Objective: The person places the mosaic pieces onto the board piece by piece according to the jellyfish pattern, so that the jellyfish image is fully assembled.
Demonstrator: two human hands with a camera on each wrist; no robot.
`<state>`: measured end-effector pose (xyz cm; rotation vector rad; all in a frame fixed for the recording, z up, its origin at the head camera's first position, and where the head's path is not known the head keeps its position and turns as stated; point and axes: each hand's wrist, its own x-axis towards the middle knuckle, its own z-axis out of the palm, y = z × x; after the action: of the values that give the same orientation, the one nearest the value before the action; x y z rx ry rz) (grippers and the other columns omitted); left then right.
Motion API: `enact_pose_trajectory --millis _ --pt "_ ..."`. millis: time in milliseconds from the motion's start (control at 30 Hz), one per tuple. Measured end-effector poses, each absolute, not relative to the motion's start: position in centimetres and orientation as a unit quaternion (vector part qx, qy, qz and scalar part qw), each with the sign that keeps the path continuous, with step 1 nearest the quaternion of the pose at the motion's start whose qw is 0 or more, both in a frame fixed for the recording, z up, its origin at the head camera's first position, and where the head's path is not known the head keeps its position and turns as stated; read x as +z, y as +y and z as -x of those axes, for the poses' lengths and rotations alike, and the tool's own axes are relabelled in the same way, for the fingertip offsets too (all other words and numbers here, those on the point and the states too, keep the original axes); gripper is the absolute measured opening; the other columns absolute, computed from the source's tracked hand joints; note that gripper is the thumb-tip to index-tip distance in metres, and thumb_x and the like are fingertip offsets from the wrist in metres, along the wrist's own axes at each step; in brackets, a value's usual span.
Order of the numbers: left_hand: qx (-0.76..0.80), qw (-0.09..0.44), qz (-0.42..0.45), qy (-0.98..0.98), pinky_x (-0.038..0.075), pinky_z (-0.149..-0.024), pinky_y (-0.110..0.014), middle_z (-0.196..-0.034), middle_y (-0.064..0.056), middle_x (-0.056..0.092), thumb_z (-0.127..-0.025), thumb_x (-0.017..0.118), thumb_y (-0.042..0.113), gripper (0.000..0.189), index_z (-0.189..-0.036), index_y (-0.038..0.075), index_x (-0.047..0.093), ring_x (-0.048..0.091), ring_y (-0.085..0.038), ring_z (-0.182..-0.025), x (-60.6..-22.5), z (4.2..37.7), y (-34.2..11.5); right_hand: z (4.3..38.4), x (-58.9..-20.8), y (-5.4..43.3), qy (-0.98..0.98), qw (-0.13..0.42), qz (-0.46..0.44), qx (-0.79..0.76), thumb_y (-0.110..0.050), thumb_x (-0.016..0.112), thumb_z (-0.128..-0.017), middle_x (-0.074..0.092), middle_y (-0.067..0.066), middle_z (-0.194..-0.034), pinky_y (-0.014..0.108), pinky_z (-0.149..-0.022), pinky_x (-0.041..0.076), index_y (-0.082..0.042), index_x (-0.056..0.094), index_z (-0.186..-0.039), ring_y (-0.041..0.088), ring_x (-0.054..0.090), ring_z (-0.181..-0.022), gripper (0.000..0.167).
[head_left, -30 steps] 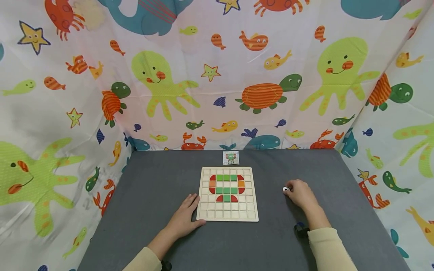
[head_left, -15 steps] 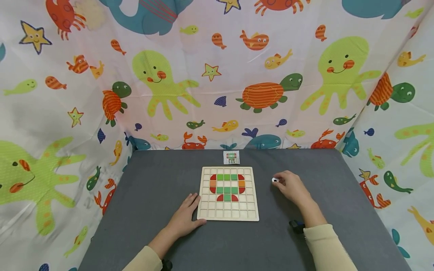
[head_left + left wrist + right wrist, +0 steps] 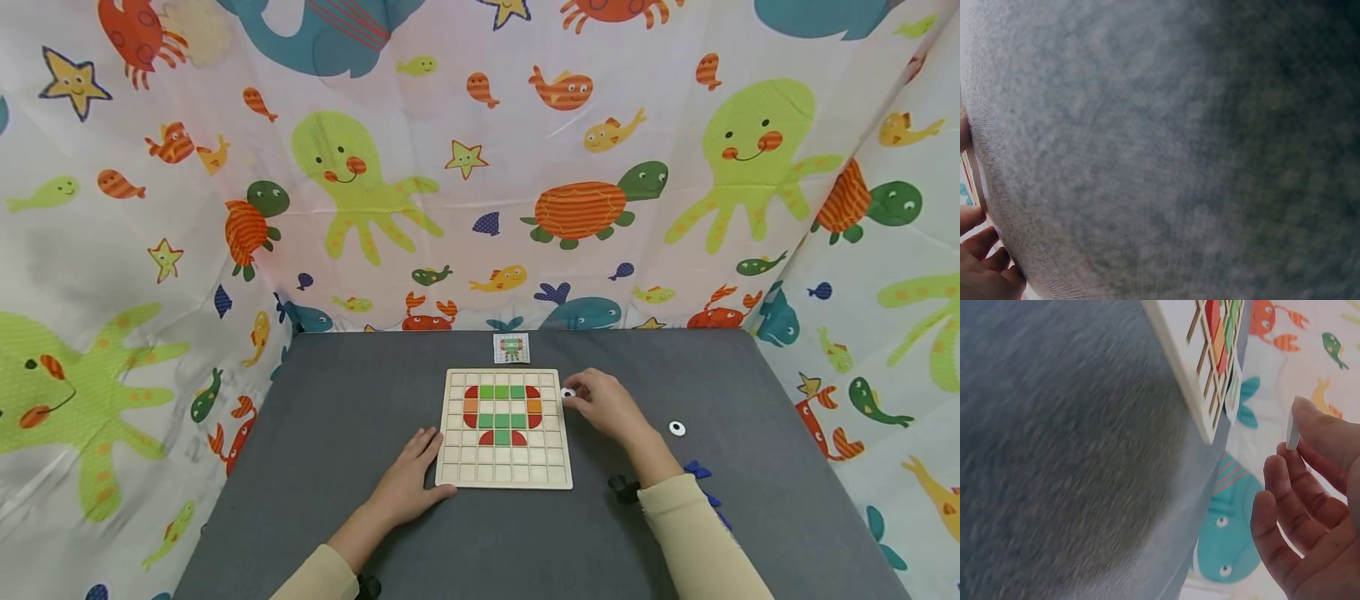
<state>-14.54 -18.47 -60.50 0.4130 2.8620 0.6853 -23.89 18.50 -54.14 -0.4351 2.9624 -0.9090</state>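
A square wooden grid board [image 3: 555, 475] lies mid-table with red, orange and green tiles [image 3: 502, 422] set in its cells. My left hand [image 3: 405, 479] rests at the board's left side, fingers along that edge and thumb by the near left corner. Between thumb and fingertips, my right hand [image 3: 609, 408] pinches a round white eye piece [image 3: 567, 393] with a black dot, close beside the board's upper right edge. The right wrist view shows that eye piece [image 3: 1292, 430] edge-on, apart from the board. In the left wrist view, fingers [image 3: 982, 242] appear at the left margin.
Behind the board lies a small pattern card [image 3: 512, 348]. Another white eye piece [image 3: 677, 428] sits on the grey table [image 3: 337, 392] to the right, and blue pieces [image 3: 697, 469] lie partly hidden by the right sleeve. A sea-animal curtain [image 3: 480, 242] surrounds the table.
My right hand has carried the eye piece leftward to the board's right edge. The other eye piece and blue pieces have come into sight behind the arm. My left hand stays put.
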Motion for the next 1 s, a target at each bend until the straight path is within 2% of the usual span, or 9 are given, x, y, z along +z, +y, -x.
enact_pose_trajectory --millis 500,767,1000 --pt "0.232 0.082 -0.142 0.959 0.038 -0.114 -0.055 -0.164 -0.012 0.032 -0.084 0.078 0.053 0.095 -0.157 0.009 0.037 0.023 -0.034 -0.154 -60.5 14.6 -18.5 24.8 -53.9 14.5 0.942 0.043 0.169 -0.288 -0.023 0.075 -0.093 0.068 0.005 -0.108 0.036 -0.072 0.054 -0.010 0.074 -0.115 0.016 0.063 -0.086 0.025" --pt "0.227 0.086 -0.135 0.961 0.038 -0.114 -0.054 -0.164 -0.011 0.031 -0.084 0.078 0.054 0.095 -0.158 0.010 0.036 0.023 -0.033 -0.154 -60.5 14.6 -18.5 24.9 -53.9 12.3 0.936 0.058 0.170 -0.303 -0.025 0.076 -0.092 0.067 0.004 -0.110 0.040 -0.081 0.055 -0.012 0.074 -0.115 0.021 0.063 -0.093 0.026" --pt "0.230 0.083 -0.137 0.960 0.038 -0.114 -0.054 -0.164 -0.012 0.032 -0.084 0.078 0.053 0.095 -0.157 0.010 0.037 0.023 -0.033 -0.154 -60.4 14.5 -18.4 25.3 -54.5 10.5 0.932 0.063 0.187 -0.304 -0.024 0.077 -0.091 0.069 0.004 -0.106 0.038 -0.074 0.053 -0.013 0.075 -0.114 0.015 0.061 -0.085 0.026"
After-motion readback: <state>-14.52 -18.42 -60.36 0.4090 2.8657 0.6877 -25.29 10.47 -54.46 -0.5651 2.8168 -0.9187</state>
